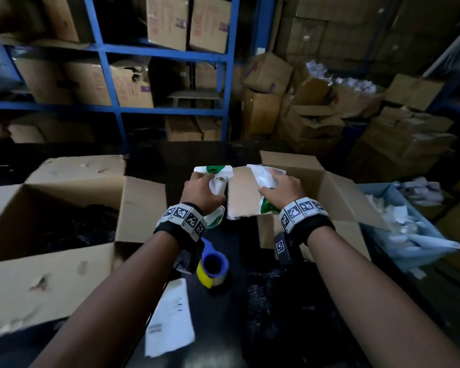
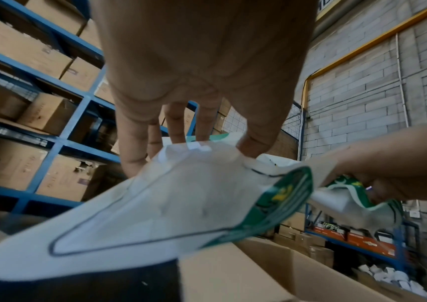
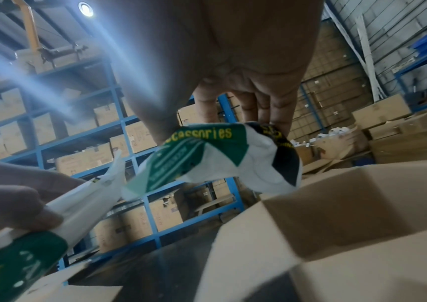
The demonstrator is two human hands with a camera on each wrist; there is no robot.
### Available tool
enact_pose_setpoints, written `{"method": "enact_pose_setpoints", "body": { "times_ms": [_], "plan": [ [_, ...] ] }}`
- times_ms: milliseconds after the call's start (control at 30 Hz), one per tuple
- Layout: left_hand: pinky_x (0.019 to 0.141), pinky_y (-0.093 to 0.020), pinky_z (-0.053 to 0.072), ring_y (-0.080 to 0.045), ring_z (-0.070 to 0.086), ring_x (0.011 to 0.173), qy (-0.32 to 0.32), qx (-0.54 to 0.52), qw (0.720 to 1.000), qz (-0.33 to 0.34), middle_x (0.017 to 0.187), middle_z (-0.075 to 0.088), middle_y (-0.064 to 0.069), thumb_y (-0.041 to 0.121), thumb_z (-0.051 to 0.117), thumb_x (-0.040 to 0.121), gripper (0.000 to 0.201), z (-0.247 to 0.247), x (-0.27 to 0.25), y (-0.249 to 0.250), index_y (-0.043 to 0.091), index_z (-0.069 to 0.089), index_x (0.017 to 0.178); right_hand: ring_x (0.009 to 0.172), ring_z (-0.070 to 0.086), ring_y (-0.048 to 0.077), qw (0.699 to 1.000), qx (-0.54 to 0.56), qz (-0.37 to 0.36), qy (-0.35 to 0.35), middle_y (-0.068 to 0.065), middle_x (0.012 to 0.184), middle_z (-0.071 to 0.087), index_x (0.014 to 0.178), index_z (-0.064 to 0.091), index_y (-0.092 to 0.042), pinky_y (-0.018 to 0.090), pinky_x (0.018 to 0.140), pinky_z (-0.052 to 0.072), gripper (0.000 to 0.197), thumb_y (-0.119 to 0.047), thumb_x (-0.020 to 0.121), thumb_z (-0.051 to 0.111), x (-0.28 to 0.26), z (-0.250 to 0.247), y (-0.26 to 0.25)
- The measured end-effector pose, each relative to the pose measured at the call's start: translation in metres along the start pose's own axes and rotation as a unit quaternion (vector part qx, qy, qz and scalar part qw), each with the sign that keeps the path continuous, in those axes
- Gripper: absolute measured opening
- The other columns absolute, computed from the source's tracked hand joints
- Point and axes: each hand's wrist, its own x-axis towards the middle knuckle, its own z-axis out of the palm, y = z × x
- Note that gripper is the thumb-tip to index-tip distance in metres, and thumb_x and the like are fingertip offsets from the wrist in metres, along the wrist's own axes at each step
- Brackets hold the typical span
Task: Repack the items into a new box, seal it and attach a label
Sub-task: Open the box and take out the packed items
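My left hand (image 1: pixel 202 188) grips a white and green packet (image 1: pixel 218 181) above the dark table between two cardboard boxes; the same packet (image 2: pixel 142 204) fills the left wrist view. My right hand (image 1: pixel 282 191) holds a second white and green packet (image 1: pixel 266 179) over the left flap of the right-hand open box (image 1: pixel 337 187); its green print (image 3: pixel 201 151) shows in the right wrist view, crumpled under the fingers. The large open box (image 1: pixel 51 197) on the left holds dark contents. A blue and yellow tape roll (image 1: pixel 213 266) and a white label sheet (image 1: pixel 170 317) lie on the table near me.
Blue shelving (image 1: pixel 112 75) stacked with cartons stands behind the table. More cartons (image 1: pixel 316 107) are piled at the back right. A bin (image 1: pixel 414 235) with white packets sits to the right of the table. Black plastic wrap (image 1: pixel 290 314) lies under my right forearm.
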Motion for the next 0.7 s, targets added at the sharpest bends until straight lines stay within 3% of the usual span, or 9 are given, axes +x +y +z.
{"method": "enact_pose_setpoints", "body": {
  "times_ms": [300, 700],
  "plan": [
    [0.103, -0.038, 0.040, -0.027, 0.042, 0.125, -0.031, -0.010, 0.999, 0.004, 0.141, 0.039, -0.006, 0.039, 0.068, 0.075, 0.066, 0.070, 0.003, 0.079, 0.018, 0.047, 0.134, 0.120, 0.049, 0.036, 0.999, -0.004, 0.039, 0.012, 0.018, 0.132, 0.051, 0.141, 0.042, -0.027, 0.037, 0.092, 0.045, 0.060, -0.037, 0.084, 0.062, 0.025, -0.041, 0.102],
    [0.099, -0.039, 0.042, -0.033, 0.049, 0.117, -0.068, 0.003, 0.996, 0.055, 0.130, 0.047, -0.014, 0.033, 0.068, 0.074, 0.056, 0.133, 0.090, 0.137, 0.013, 0.055, 0.124, 0.118, 0.052, 0.033, 0.995, -0.013, 0.088, 0.036, 0.011, 0.131, 0.057, 0.135, 0.050, -0.029, 0.035, 0.091, 0.044, 0.061, -0.041, 0.078, 0.067, 0.104, -0.047, 0.163]
  ]
}}
